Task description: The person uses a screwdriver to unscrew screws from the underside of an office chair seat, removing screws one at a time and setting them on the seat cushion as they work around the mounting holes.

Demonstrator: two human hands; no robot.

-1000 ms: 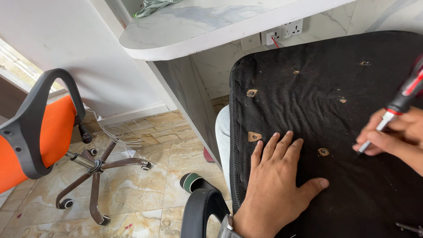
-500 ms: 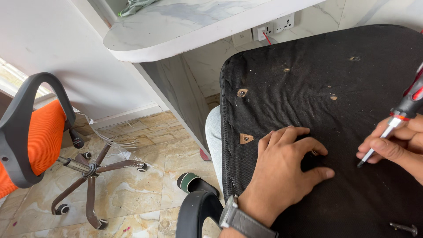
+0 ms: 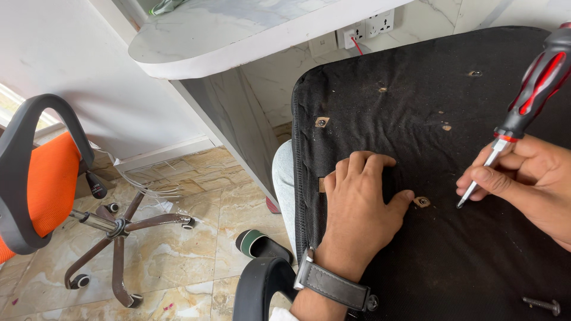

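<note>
Fingers of my left hand (image 3: 363, 208) are curled narrow, knuckles up, pressing on the black seat underside (image 3: 452, 255) w/ nothing held; thumb tip sits just beside a screw hole (image 3: 422, 201) near the middle. Right hand (image 3: 529, 178) pinches the shaft of a red-and-black screwdriver (image 3: 523, 107), fingers closed round it, tip hovering just right of that hole, not in it yet. One loose screw (image 3: 541, 305) lies at the near right corner of the seat. As I judge it, at least one screw is out already; the hole by the left edge (image 3: 321, 122) seems to have something in it, can't tell for sure, and others farther up look empty. Beyond the seat's left edge: marble-look floor (image 3: 178, 255), a green slipper (image 3: 256, 244), an orange office chair (image 3: 41, 184). Farthest, a white counter (image 3: 238, 35) and wall sockets (image 3: 369, 28)
</note>
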